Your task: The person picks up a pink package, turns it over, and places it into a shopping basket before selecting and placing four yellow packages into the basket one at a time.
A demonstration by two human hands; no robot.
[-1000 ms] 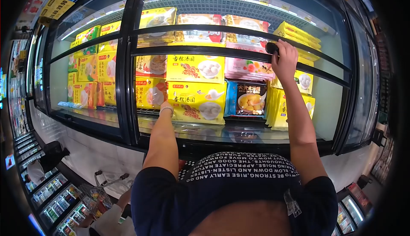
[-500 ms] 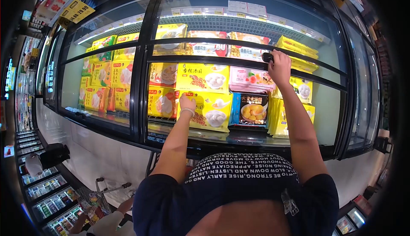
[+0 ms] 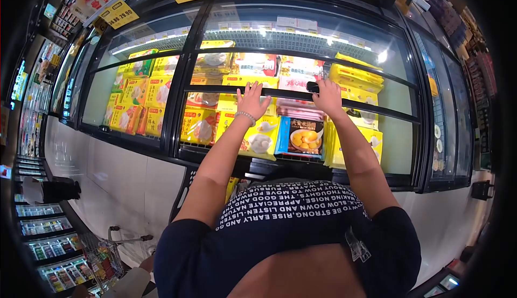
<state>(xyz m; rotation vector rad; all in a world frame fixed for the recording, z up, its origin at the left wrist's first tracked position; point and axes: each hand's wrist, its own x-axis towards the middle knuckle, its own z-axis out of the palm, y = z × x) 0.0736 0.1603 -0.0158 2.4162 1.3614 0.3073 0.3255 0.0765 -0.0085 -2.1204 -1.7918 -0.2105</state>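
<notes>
The lid (image 3: pixel 291 94) lies over the right section of the freezer (image 3: pixel 180 104), its near rail (image 3: pixel 377 111) crossing between the near packets and the far ones. It looks stiff and fairly heavy, a glass sheet in a black frame, likely to run smoothly on its track yet breakable if knocked. The glass would be slick under a palm, so the handle (image 3: pixel 312 87) is the best hold, with the rail as a second place to press.

The right hand (image 3: pixel 328 96) has its fingers curled round the handle. The left hand (image 3: pixel 253 101) grips nothing; its fingers spread flat over the rail, left of the handle.

Half a second earlier, the left hand was at the near yellow packet (image 3: pixel 258 139); now it is farther in, at the rail, while the right hand is at the handle in both frames. The rail also seems to sit nearer across the pink packet (image 3: pixel 293 107), though the camera has shifted too, so how far the lid has moved is hard to judge.
</notes>
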